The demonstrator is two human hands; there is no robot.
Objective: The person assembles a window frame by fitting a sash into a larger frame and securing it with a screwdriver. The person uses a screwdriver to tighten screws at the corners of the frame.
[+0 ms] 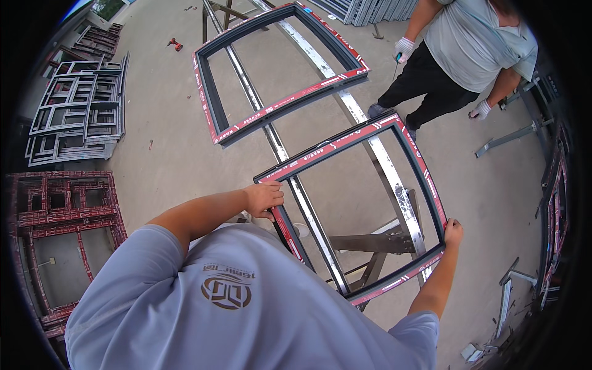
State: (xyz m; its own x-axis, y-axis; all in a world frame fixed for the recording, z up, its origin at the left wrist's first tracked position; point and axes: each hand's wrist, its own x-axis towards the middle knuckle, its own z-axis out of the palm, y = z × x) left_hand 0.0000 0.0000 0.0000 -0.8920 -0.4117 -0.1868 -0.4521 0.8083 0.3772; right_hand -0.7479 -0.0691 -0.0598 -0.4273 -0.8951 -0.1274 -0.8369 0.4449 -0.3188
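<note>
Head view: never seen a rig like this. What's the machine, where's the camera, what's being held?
No machine: the left hand and right hand are the camera wearer's own, bare. The wide fisheye camera sits on their head, looking down, so straight edges bend.

The left hand grips the near frame by its left side, near the upper corner; the right hand holds its right side, lower down. Metal rails run beneath it and the far frame. Both frames are dark with red strips. At upper right, another person stands gloved.
</note>
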